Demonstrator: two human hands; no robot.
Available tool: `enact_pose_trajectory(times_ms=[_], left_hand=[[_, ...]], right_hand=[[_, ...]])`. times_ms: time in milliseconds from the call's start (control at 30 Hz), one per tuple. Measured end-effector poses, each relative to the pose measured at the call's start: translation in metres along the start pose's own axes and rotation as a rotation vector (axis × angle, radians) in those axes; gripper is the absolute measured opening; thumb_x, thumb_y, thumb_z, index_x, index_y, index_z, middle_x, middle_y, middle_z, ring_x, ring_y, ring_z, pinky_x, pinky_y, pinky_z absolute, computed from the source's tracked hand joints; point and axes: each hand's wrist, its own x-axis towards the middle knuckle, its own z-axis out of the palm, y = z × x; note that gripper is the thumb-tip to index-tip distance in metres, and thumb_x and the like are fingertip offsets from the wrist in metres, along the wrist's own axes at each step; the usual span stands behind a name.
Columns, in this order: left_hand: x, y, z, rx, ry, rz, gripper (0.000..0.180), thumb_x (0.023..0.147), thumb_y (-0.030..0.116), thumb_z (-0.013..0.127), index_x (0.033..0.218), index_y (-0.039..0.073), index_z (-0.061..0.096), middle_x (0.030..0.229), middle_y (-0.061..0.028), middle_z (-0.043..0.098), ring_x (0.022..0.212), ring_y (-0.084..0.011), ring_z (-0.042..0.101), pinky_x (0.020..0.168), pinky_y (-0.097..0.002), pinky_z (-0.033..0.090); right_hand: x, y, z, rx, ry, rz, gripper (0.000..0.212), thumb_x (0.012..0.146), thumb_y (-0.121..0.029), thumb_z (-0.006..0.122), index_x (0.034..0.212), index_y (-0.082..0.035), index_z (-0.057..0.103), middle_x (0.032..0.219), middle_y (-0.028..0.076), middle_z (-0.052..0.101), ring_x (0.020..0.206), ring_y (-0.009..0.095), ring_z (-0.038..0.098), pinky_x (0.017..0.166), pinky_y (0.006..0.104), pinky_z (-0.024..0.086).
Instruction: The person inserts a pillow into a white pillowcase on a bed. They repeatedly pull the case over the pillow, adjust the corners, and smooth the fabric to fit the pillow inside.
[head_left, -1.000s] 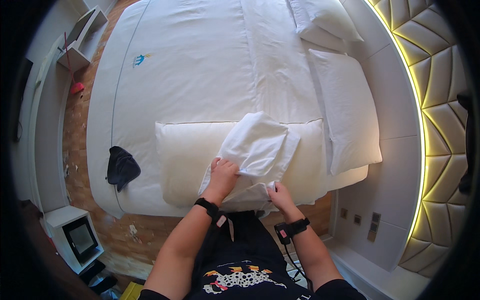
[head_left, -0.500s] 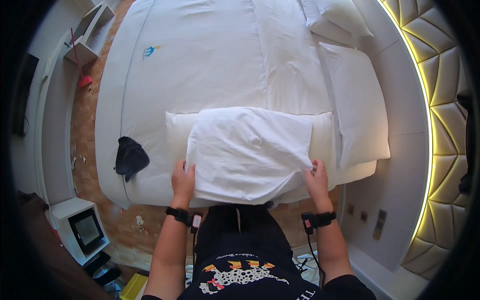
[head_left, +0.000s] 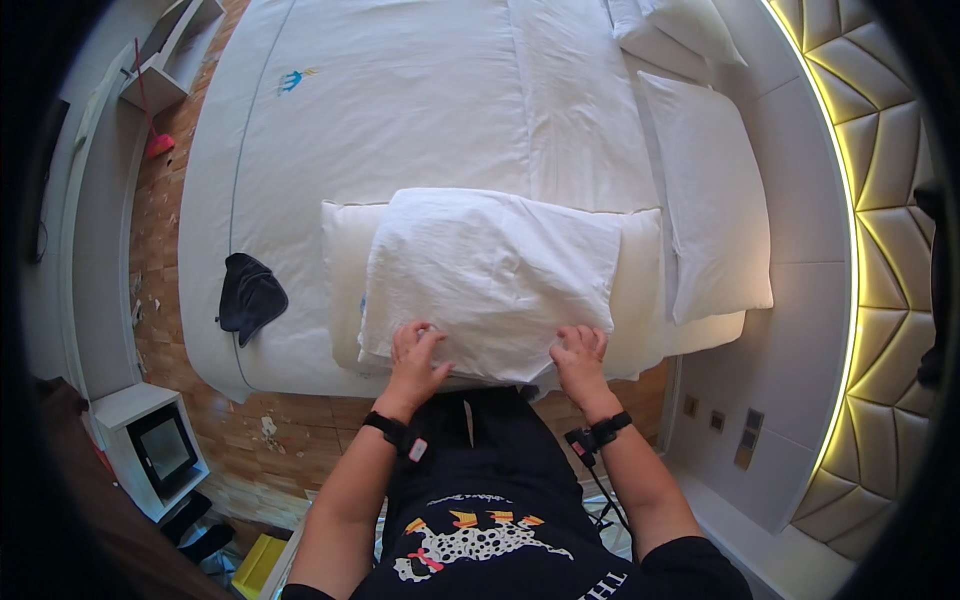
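Bed (head_left: 400,130) stands on wooden floor (head_left: 240,450) near white cabinet (head_left: 132,402); white cloth (head_left: 490,265) drapes 1 pillow (head_left: 638,270), left hand (head_left: 413,366) and right hand (head_left: 582,366) at cloth's edge, each grip released.

Large bed with white cover (head_left: 400,120) fills upper centre. Far right: beige padded wall with angular seams (head_left: 885,265), edged by glowing yellow light strip (head_left: 854,240); pale flat wall panelling (head_left: 805,200) beside it. Left: brown wood-look floor (head_left: 165,210), pale scraps (head_left: 268,430) scattered. Lower left: white box-shaped cabinet (head_left: 130,403), dark-framed front.
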Motion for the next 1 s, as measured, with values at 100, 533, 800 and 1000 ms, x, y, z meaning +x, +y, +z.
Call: enact_pose_trajectory(times_ms=[100,533,800,1000], left_hand=[[0.010,0.029,-0.009,-0.025,-0.103,0.022,0.067,0.068,0.019,0.094,0.129,0.017,0.066,0.148,-0.0155,0.047,0.142,-0.0419,0.038,0.119,-0.0524,0.033],[0.112,0.051,-0.148,-0.377,0.368,-0.076,0.025,0.087,0.000,0.068,0.110,0.007,0.064,0.095,-0.0219,0.070,0.093,-0.0463,0.067,0.078,-0.0484,0.054],[0.093,0.089,-0.194,0.183,0.147,0.026,0.015,0.085,0.003,0.072,0.099,0.008,0.071,0.102,-0.0149,0.072,0.093,-0.0402,0.069,0.081,-0.0415,0.056],[0.101,0.094,-0.199,-0.218,0.245,-0.083,0.019,0.094,0.004,0.065,0.113,0.004,0.065,0.103,-0.0216,0.073,0.099,-0.0461,0.068,0.081,-0.0468,0.056]], right_hand=[[0.018,0.000,-0.024,0.201,0.150,0.072,0.018,0.091,-0.001,0.068,0.106,-0.011,0.065,0.110,0.010,0.066,0.113,0.031,0.060,0.108,0.0539,0.036],[0.108,-0.022,-0.173,0.434,0.393,0.022,0.028,0.097,-0.015,0.073,0.118,-0.005,0.058,0.095,0.016,0.064,0.085,0.037,0.066,0.076,0.0464,0.055],[0.103,0.027,-0.150,0.108,0.457,0.142,0.017,0.083,-0.004,0.070,0.100,-0.006,0.068,0.100,0.012,0.064,0.096,0.038,0.065,0.079,0.0477,0.055],[0.125,0.039,-0.162,0.353,0.442,0.363,0.017,0.098,-0.010,0.057,0.111,-0.004,0.068,0.110,0.014,0.071,0.099,0.038,0.070,0.079,0.0446,0.057]])
